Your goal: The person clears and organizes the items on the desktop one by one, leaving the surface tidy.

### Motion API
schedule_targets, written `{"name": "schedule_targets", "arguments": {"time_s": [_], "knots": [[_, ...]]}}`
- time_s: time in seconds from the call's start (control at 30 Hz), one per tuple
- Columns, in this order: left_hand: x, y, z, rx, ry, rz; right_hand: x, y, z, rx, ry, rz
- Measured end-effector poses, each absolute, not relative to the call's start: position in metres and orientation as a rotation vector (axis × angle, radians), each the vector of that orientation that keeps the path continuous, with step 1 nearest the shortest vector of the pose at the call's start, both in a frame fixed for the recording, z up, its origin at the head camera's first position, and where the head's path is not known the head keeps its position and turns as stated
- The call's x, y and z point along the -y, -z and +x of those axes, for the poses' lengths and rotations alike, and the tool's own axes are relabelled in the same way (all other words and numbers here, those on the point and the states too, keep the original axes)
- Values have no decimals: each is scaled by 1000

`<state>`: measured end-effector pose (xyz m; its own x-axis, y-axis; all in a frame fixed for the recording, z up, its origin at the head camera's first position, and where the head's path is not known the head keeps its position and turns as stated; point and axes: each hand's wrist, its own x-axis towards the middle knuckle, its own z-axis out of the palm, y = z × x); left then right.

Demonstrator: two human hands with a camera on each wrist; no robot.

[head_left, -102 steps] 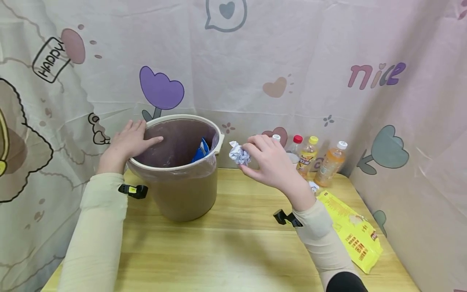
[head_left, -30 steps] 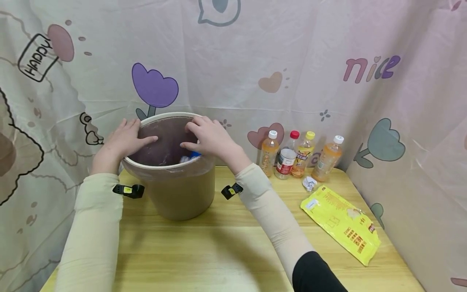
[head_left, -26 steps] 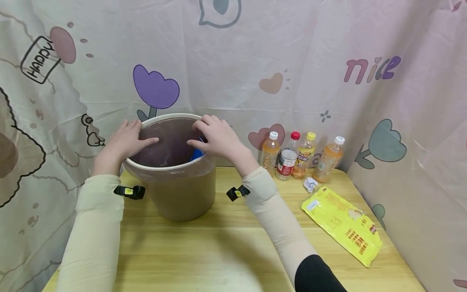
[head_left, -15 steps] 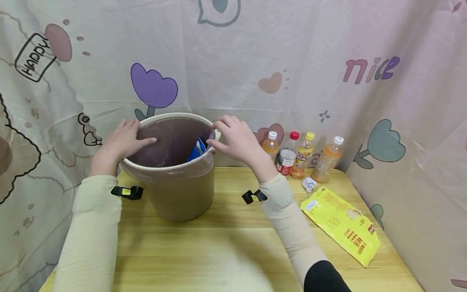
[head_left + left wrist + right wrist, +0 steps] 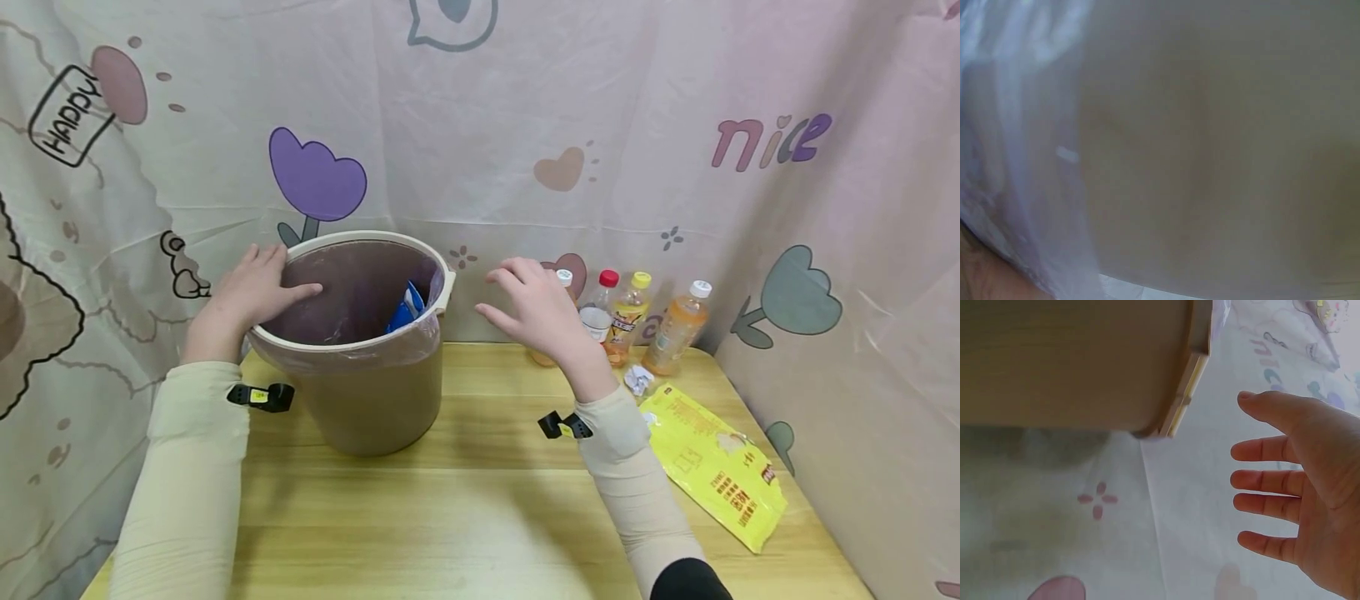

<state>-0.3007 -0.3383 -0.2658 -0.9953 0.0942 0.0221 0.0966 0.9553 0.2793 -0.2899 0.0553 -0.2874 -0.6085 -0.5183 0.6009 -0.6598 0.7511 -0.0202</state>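
A brown trash bin (image 5: pixel 375 408) with a cream rim and a clear plastic liner stands on the table at left of centre. My left hand (image 5: pixel 243 300) holds its left rim, thumb over the inside and fingers along the outside. In the left wrist view the bin wall (image 5: pixel 1210 156) and liner (image 5: pixel 1022 125) fill most of the picture. A blue packet (image 5: pixel 406 308) shows inside the bin. My right hand (image 5: pixel 543 312) hovers to the right of the bin, holding nothing. The right wrist view shows that hand (image 5: pixel 1322 481) with its fingers spread, apart from the bin (image 5: pixel 1085 362).
Several bottles, including one with a red cap (image 5: pixel 609 278), one yellow-capped (image 5: pixel 627 321) and one white-capped (image 5: pixel 678 329), stand at the back right. A crumpled paper ball (image 5: pixel 638 380) and a yellow wrapper (image 5: pixel 716 467) lie in front of them. A printed curtain (image 5: pixel 480 150) hangs behind the table.
My right hand, earlier holding a crumpled paper ball, reached over the bin and let it go. It has since moved right, away from the rim. The left hand stays on the rim.
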Motion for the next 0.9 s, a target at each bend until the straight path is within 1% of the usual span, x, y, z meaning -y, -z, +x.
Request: {"name": "schedule_targets", "arguments": {"time_s": [0.33,0.9], "knots": [[337,265,-300,3106,444,-169,-101,315,-279,2464,-324,769],[338,265,-300,3107,472,-151,-179,375,-261,2572,-317,525]]}}
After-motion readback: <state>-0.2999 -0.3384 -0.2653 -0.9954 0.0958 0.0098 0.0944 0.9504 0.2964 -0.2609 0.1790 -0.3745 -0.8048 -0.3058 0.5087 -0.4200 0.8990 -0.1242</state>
